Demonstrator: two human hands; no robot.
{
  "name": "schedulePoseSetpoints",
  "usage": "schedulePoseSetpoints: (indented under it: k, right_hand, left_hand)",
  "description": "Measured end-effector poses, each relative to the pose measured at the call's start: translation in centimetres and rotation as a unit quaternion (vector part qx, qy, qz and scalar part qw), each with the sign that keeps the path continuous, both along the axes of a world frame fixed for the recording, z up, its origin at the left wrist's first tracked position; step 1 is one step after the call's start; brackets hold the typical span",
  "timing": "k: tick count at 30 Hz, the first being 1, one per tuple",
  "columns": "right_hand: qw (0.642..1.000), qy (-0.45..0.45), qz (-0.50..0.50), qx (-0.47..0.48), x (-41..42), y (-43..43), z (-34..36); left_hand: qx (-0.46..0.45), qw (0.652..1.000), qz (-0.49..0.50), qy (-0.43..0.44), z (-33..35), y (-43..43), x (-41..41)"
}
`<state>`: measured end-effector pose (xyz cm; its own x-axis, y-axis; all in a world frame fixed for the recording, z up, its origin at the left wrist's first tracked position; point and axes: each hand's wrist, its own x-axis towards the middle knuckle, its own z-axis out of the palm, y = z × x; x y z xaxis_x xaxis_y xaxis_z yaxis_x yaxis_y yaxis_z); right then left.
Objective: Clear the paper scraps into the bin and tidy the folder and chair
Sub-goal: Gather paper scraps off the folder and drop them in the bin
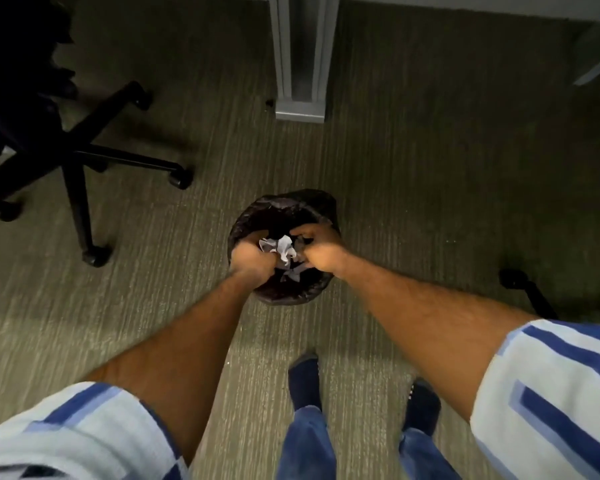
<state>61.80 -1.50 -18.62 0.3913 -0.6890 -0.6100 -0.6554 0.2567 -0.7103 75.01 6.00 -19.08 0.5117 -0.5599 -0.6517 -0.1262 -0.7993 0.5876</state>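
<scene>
My left hand (253, 259) gripped the crumpled paper scraps (284, 249) over the lined bin (291, 202). My right hand (317, 249) curled beside them, but blur hid whether it held any. Let go off-centre, scraps could have snagged the loose liner and spilled onto the carpet (430, 202).

Olive ribbed carpet (430, 168), grey desk leg (300, 64) standing on it, grey desk edge (465, 5) above, dim light
</scene>
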Motion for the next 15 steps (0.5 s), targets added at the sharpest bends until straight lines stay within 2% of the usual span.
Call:
schedulePoseSetpoints:
  k: [3,9,15]
  right_hand:
    - [0.999,0.040,-0.017,0.017,-0.9,-0.1,-0.6]
    - [0.996,0.083,-0.022,0.003,-3.8,0.0,-0.6]
    - [0.995,0.071,-0.070,0.021,-7.5,-0.7,0.9]
  left_hand:
    - [0.010,0.998,-0.049,-0.040,2.0,0.9,-0.1]
    - [0.034,0.994,-0.101,-0.039,2.1,1.6,-0.5]
    - [0.030,0.981,-0.190,-0.023,3.6,-0.6,-3.8]
